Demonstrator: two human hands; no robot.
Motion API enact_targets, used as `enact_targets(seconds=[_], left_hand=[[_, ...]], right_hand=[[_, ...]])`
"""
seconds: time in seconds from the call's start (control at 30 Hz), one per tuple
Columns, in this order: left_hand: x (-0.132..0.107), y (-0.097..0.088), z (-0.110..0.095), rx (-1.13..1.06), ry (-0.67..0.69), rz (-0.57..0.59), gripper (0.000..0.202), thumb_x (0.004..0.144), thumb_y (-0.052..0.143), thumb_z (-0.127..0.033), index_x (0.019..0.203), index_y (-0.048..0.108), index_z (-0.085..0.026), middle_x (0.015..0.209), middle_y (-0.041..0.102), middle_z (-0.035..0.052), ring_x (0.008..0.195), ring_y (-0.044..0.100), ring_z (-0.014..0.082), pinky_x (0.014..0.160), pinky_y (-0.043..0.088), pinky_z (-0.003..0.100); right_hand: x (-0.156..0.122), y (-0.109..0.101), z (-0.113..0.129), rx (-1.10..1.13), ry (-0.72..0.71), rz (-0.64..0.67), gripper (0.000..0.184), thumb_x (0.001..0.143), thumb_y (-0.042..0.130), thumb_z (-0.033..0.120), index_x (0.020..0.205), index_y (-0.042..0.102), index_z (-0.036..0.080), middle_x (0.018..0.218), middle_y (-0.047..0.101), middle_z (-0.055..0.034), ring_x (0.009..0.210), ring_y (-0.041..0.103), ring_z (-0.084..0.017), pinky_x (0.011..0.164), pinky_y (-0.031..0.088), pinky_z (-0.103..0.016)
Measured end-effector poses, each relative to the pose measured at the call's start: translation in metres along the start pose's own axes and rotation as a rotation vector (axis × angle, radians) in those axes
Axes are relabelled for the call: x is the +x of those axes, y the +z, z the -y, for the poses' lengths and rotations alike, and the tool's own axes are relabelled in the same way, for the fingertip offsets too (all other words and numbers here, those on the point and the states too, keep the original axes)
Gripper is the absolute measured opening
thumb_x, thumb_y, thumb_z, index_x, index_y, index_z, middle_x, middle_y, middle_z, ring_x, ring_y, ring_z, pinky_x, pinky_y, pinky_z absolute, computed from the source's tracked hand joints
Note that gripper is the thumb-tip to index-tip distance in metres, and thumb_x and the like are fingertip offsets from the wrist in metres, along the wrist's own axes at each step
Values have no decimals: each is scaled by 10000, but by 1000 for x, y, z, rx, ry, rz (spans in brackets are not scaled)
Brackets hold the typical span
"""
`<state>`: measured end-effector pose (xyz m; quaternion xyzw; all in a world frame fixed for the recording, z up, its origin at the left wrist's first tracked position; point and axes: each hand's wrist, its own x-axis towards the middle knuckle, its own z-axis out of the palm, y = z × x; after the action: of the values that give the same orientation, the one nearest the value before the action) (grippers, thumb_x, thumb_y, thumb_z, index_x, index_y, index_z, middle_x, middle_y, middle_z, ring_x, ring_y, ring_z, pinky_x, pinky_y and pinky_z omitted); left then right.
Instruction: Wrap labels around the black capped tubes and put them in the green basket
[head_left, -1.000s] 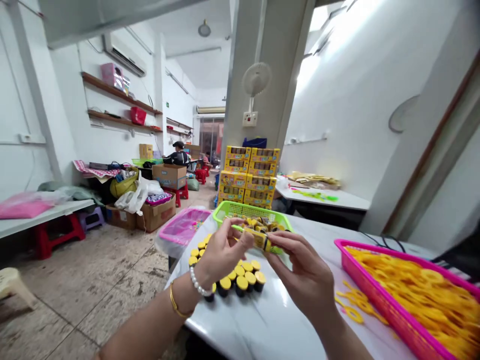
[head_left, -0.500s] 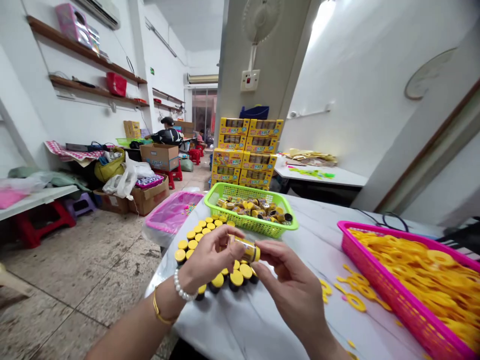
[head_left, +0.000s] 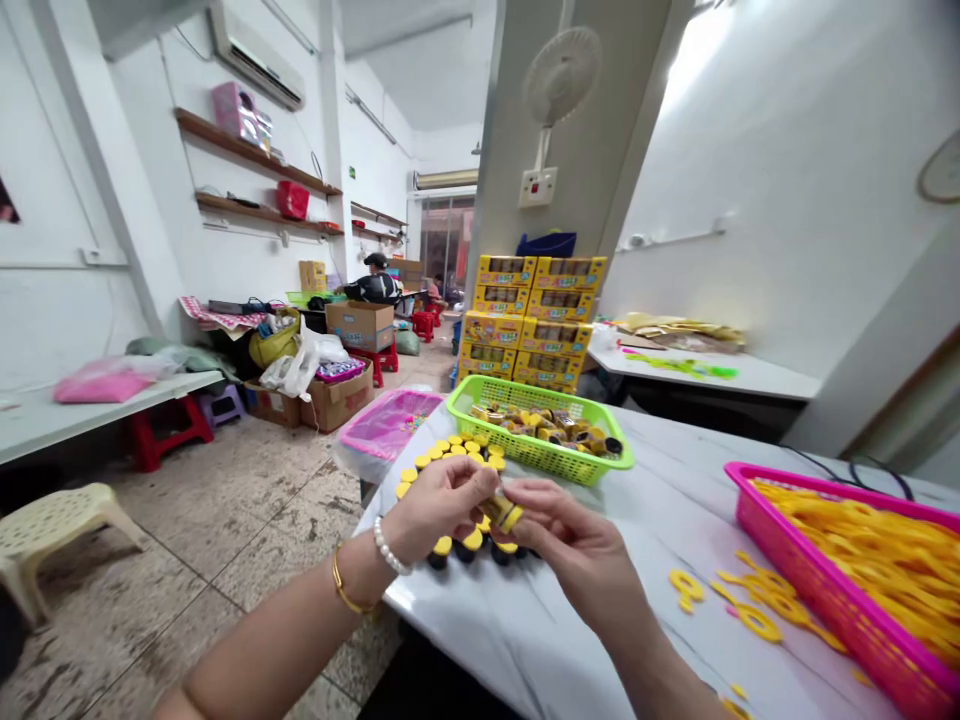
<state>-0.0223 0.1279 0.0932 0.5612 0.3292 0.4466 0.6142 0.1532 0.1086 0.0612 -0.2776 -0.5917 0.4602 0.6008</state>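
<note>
Between my hands, over the table, is a small see-through tube with a yellow end [head_left: 502,513], tilted with that end towards me. My left hand [head_left: 448,500], wearing a pearl bracelet, is closed with thumb and fingertips on the tube's far part. From the other side my right hand [head_left: 574,530] grips the tube, its fingers and thumb bent against it; the exact contact is partly hidden. Beneath and behind the hands, several black jars with yellow lids [head_left: 442,547] stand packed together. Behind them, a green basket [head_left: 600,468] holds many similar tubes.
On the right stands a pink basket [head_left: 806,575] full of yellow plastic pieces, with loose yellow pieces [head_left: 759,622] beside it on the marble-patterned table [head_left: 637,640]. A pink lined tub [head_left: 375,425] is left of the table. Yellow boxes [head_left: 559,335] are stacked behind. Another person [head_left: 373,285] sits far off.
The view has swung left and up, so the scene sits further right and lower. The tube now points more downward, and my right fingers have come in closer around it.
</note>
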Motion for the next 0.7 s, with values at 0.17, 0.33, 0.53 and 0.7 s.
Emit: enact_targets(seconds=[0.17, 0.33, 0.53, 0.7], left_hand=[[-36, 7, -12, -237, -53, 133, 628, 577, 845, -664, 784, 556, -146, 494, 428, -92, 349, 276, 7, 341, 186, 163], [-51, 16, -14, -260, -60, 68, 627, 591, 826, -685, 719, 483, -176, 473, 417, -98, 338, 271, 11, 309, 159, 153], [-50, 15, -3, -311, -104, 203, 608, 611, 810, -689, 714, 528, -161, 414, 401, -102, 286, 242, 9, 295, 140, 175], [-49, 12, 7, -314, -133, 167, 585, 654, 783, -683, 737, 532, -161, 411, 419, -97, 279, 242, 7, 299, 120, 178]], right_hand=[[-23, 30, 8, 119, -214, -139, 85, 773, 829, 287, 845, 787, 268, 874, 632, -6, 580, 661, -110, 483, 610, -248], [-36, 39, 30, -231, -393, -149, 179, 814, 779, 199, 970, 799, 283, 1002, 673, -43, 843, 703, -158, 707, 638, -266], [-41, 34, 25, -268, -406, -231, 106, 807, 780, 166, 835, 782, 268, 851, 643, -18, 741, 660, -140, 608, 623, -247], [-44, 37, 16, -219, -273, -205, 68, 815, 783, 227, 870, 788, 265, 969, 656, -37, 851, 699, -173, 644, 658, -275]])
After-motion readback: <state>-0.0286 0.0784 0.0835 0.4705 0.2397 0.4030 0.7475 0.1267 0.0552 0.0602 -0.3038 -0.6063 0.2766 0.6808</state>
